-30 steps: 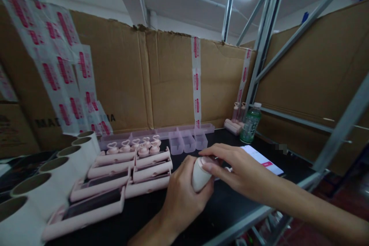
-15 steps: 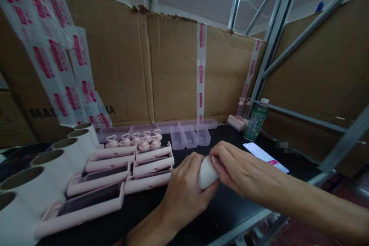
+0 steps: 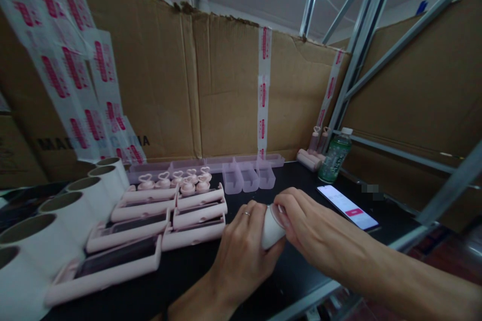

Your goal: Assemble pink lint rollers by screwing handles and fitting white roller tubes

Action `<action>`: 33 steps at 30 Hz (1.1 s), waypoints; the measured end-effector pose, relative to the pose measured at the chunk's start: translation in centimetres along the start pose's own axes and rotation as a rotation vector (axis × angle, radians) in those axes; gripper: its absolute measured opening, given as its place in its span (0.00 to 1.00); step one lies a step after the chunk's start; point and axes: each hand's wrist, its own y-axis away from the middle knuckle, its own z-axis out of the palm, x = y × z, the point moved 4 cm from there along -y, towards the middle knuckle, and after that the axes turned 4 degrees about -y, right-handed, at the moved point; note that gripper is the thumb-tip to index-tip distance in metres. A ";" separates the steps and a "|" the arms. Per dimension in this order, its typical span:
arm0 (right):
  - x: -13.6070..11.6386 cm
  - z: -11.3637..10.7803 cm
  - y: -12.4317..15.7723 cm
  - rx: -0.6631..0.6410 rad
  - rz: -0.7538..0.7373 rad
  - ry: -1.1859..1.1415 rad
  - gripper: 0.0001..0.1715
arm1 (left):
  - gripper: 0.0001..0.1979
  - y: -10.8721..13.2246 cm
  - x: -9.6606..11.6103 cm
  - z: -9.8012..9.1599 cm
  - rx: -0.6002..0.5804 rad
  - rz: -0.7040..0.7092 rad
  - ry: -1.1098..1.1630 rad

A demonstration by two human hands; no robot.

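A white roll [image 3: 271,229] is held between both hands above the black table [image 3: 297,281]. My left hand [image 3: 244,246] is closed around its body from the left, a ring on one finger. My right hand [image 3: 301,215] has its fingers curled over the roll's upper right end, where a pinkish rim shows. The fingertips of the right hand are partly hidden. Left of the hands lie several pink holders [image 3: 194,235] with dark openings, and behind them stand several pink pieces with heart-shaped loops [image 3: 188,185].
White rolls [image 3: 68,215] line the left side. Purple trays [image 3: 233,178] stand at the back. On the right are a green bottle [image 3: 335,156], a lit phone [image 3: 348,206] and a metal frame [image 3: 350,70]. Cardboard [image 3: 226,90] walls the back.
Both hands stay on the white roll, which has shifted very slightly to the right in view. The camera view has moved a little.
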 end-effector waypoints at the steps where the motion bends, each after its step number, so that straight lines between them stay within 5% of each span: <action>1: 0.0 0.0 0.0 0.006 0.009 0.001 0.11 | 0.17 0.0 0.1 0.0 0.009 0.004 -0.003; 8: 0.1 -0.1 -0.1 0.068 0.090 -0.077 0.11 | 0.13 0.1 0.0 -0.3 0.058 -0.030 0.066; 13: 0.4 0.0 -0.2 0.145 0.172 -0.191 0.09 | 0.08 0.3 -0.4 -0.4 0.068 -0.193 0.232; 20: 1.4 2.8 -0.9 0.332 0.399 -0.423 0.14 | 0.11 0.2 -0.8 -0.4 0.117 -0.388 0.353; 25: 1.4 4.3 -1.7 0.447 0.503 -0.533 0.18 | 0.18 0.0 -2.0 -1.4 0.344 -0.477 0.214; 29: 2.7 4.0 -1.8 0.426 0.554 -0.595 0.21 | 0.18 -0.5 -2.2 -2.3 0.447 -0.403 0.204; 33: 6.7 4.5 -1.3 0.294 0.561 -0.724 0.25 | 0.18 -1.0 -3.0 -2.3 0.413 -0.553 0.613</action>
